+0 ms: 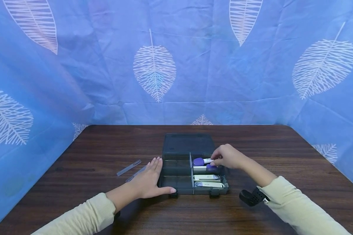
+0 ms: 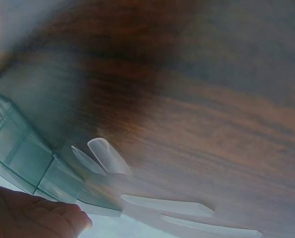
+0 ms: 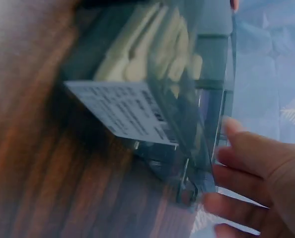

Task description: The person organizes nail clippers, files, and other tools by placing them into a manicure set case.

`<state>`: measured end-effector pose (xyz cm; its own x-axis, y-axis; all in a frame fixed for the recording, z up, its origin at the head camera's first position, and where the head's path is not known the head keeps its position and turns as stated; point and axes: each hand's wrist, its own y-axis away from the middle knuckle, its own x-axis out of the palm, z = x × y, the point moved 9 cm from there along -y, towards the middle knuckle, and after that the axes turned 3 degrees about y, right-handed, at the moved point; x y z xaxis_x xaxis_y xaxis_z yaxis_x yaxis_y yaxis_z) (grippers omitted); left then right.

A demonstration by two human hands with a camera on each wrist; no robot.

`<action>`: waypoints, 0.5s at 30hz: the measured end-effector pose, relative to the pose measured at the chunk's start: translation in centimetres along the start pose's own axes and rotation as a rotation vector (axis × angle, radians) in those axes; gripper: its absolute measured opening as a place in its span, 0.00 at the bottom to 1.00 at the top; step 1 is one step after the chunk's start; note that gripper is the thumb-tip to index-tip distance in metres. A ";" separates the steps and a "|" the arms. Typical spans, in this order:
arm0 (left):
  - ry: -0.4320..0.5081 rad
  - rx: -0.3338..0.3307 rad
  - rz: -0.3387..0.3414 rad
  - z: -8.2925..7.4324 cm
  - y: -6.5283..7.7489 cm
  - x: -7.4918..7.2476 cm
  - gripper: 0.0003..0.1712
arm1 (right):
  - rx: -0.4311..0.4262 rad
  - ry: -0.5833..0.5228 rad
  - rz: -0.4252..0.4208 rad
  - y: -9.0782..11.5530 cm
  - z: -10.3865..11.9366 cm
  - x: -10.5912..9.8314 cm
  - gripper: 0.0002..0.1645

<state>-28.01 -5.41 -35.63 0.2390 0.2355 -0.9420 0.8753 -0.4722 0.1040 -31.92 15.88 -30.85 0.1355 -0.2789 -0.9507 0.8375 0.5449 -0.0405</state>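
A dark see-through plastic case [image 1: 177,179] lies with its lid raised at the back. My left hand [image 1: 145,184] rests against its left side, fingers straight and thumb at the front edge; in the left wrist view its fingertips touch the case wall. My right hand [image 1: 227,156] reaches into the back right compartment. Its thumb and fingers pinch the white end of a purple-capped tube [image 1: 198,162], and the fingers hide part of it. Another purple-and-white tube [image 1: 200,169] lies just in front. Nail clippers [image 1: 207,177] lie in the front right compartment.
Clear plastic strips [image 1: 128,168] lie on the brown table [image 1: 100,147], left of the case. A divider [image 1: 191,169] splits the case's left and right sides. Latches [image 1: 214,194] stick out at the front. A printed label [image 3: 122,111] is on the case's outer wall.
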 end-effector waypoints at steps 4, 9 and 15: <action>-0.004 0.009 -0.006 -0.1 0.0 -0.2 0.63 | 0.024 0.024 -0.188 1.8 0.3 -1.6 0.20; -0.004 0.011 -0.010 -0.1 0.1 -0.2 0.64 | 0.065 0.009 -0.298 4.3 0.6 -1.7 0.38; 0.005 0.011 -0.009 -0.1 0.1 -0.1 0.63 | 0.072 -0.010 -0.290 6.4 1.0 -0.4 0.54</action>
<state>-27.87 -5.41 -35.51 0.2333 0.2441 -0.9413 0.8729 -0.4792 0.0921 -26.08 18.66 -30.42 -0.1102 -0.4225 -0.8997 0.8776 0.3836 -0.2876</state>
